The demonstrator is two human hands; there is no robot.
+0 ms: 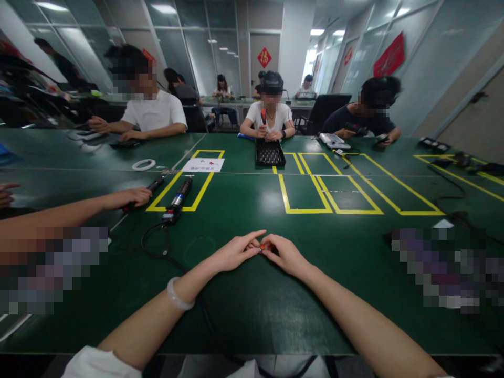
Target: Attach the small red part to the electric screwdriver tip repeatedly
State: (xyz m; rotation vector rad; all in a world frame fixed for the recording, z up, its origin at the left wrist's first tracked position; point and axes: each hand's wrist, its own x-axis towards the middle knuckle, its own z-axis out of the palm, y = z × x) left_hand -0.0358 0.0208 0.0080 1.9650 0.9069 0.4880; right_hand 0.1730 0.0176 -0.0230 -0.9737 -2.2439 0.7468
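My left hand and my right hand meet above the green table, fingertips together. Between them is a small orange piece, too small for me to name. The right thumb and fingers are closed around it. On the left hand, the index finger points forward while the thumb and other fingers pinch at the same piece. A pale bangle circles my left wrist. Further left, a black electric screwdriver with a cable lies inside a yellow tape outline.
From the left, another person's hand grips a dark tool. Across the table, a person handles a red-handled tool above a black tray. Yellow tape outlines, a paper sheet and a white cable coil lie ahead. Blurred-out patches cover both sides.
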